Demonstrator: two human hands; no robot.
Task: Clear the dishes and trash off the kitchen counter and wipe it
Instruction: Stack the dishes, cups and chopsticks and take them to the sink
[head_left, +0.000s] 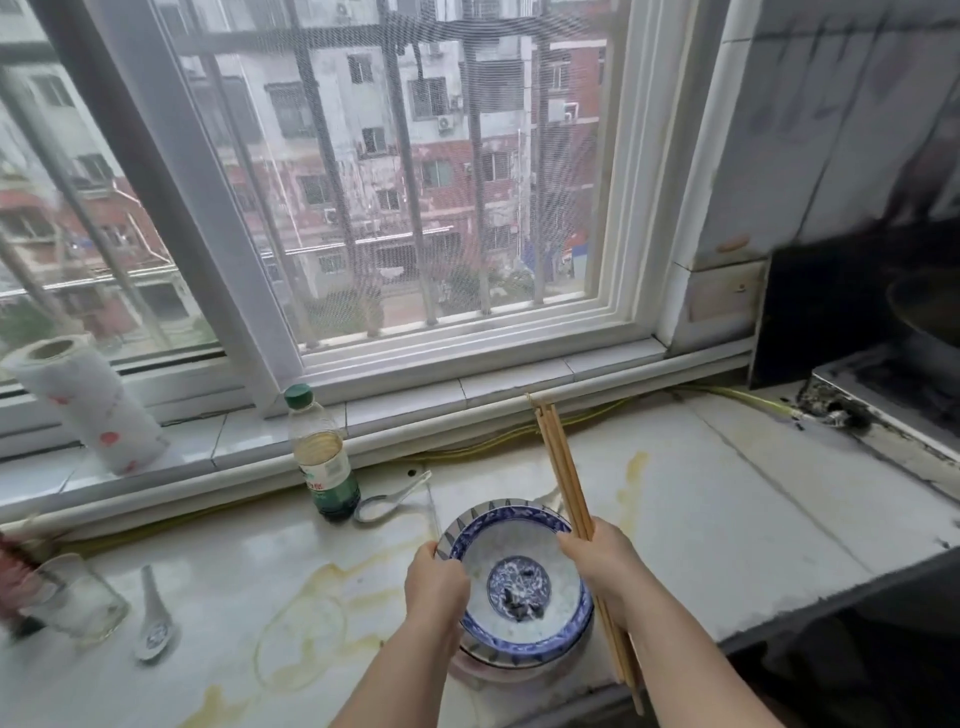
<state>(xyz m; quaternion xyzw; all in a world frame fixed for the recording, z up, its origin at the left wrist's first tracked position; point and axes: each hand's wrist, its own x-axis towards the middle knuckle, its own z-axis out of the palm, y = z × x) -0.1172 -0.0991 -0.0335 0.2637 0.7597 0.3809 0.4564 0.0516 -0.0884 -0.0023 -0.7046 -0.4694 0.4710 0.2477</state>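
- Low in the middle of the frame, the right hand (597, 564) is curled round a bundle of chopsticks (563, 467). It holds them roughly mid-length, with one end pointing up toward the window sill and the other running down past the wrist.
- Just to its left, the left hand (436, 582) grips the left rim of the stack of bowls (498, 667), fingers curled over the edge. Whether the thumb reaches under the lowest dish I cannot tell.
- That stack sits at the near edge of the counter (753, 509), at bottom centre. The top bowl (519, 545), blue and white, holds dark scraps and a cloudy film, and further rims show beneath it.
- The step in hand looks like gathering the dishes into one load to carry away.
  - Both hands should bear the stack, so the chopsticks are best laid across the top bowl or clamped against the right rim.
  - The grip should take the lowest dish, since nested bowls can slide.
  - The lift should stay level to keep the scraps inside.
- Up and to the left of the stack, a white spoon (387, 504) lies just beside a green-capped bottle (324, 457). A second spoon (153, 618) and a glass (78, 603) sit at lower left, well apart from the hands. These look like the next pickups.
- On the sill at upper left stands a paper towel roll (88, 405). Yellow stains (301, 634) ring the counter left of the stack, and wiping them will probably go better once the dishes are off.
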